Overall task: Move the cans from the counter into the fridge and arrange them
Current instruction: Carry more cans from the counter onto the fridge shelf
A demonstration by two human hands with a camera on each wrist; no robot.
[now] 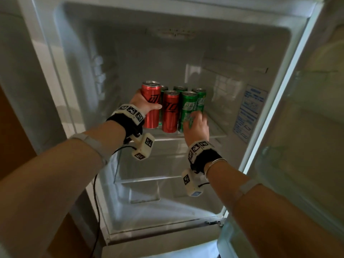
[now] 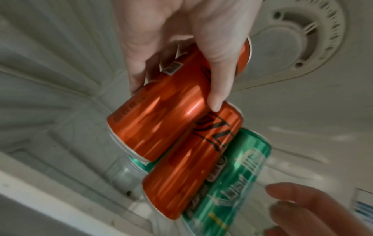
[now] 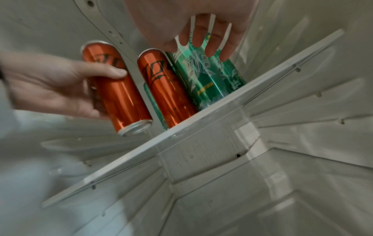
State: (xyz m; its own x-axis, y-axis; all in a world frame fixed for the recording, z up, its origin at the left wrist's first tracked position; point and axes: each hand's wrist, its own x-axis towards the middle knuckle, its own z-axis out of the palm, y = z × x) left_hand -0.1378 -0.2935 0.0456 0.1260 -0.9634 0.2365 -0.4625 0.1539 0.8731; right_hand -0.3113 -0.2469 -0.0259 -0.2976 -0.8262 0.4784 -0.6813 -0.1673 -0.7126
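While the fridge [image 1: 270, 58] stands open around both arms, its glass shelf [image 3: 201, 123] runs just under the two hands and carries a cluster of slim cans. Below that shelf sits a clear drawer [image 1: 149, 174], well beneath the wrists. On the inner wall to the right of the right hand is a blue printed label [image 1: 249, 112]. The left hand [image 1: 143, 103] is wrapped round a red can [image 1: 151, 107] — thumb across the front, fingers behind — and the right wrist view shows that can's base clear of the shelf edge, hanging just in front of it and a little above. Just to the right of this hand a second red can [image 1: 170, 112] stands upright on the shelf, close against the held one. Next along, a front green can [image 1: 188, 108] stands upright directly ahead of the right hand [image 1: 197, 125], whose fingers [image 3: 210, 46] are spread and lightly bent across the can's side — whether they press on it or only lie near it cannot be told. Beyond both hands, toward the back, more green cans [image 1: 200, 97] stand in a second row, partly hidden by the front ones. Each wrist wears a black strap with white marker blocks [image 1: 130, 111].
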